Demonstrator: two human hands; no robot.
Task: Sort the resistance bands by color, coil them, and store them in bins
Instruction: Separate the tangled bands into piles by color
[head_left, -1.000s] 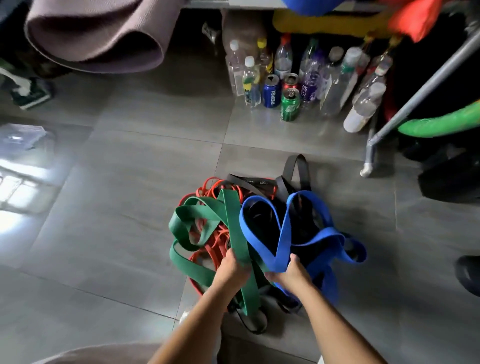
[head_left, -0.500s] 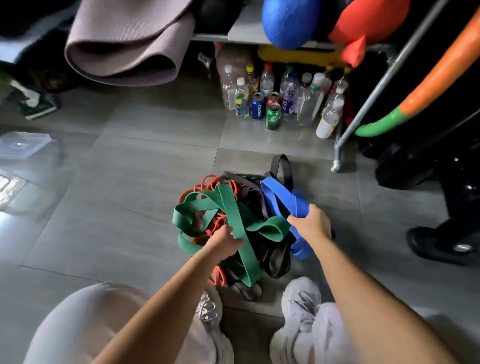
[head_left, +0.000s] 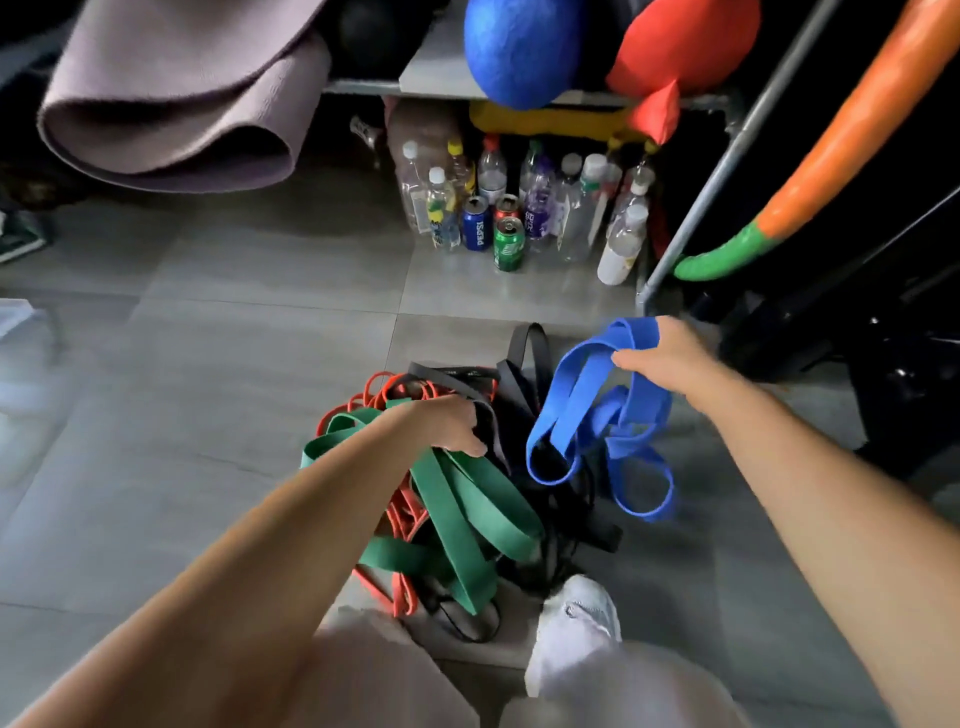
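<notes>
Shoe: one white shoe (head_left: 576, 618) stood on the grey floor (head_left: 208, 415), touching the near edge of the pile.
Colours: four were in the heap: green, orange, black and blue.
Green bands (head_left: 467, 509): wide loops on the left of the pile, long axis running from far-left to near-right; the number could not be counted.
Orange bands (head_left: 400, 519): thin cords under the green ones.
Black bands (head_left: 519, 374): in the middle and at the far side.
Left hand (head_left: 447, 423): on top of the pile, its grip closed on the green bands, thumb lying on one.
Right hand (head_left: 670, 353): raised right of the pile, its grip closed on the top of the blue bands.
Blue bands (head_left: 587, 415): hung down from that hand as several loops, long axis nearly upright, the low ends by the black bands.
Cans (head_left: 506, 249): three, blue, red and green, before a cluster of bottles (head_left: 621, 249).
</notes>
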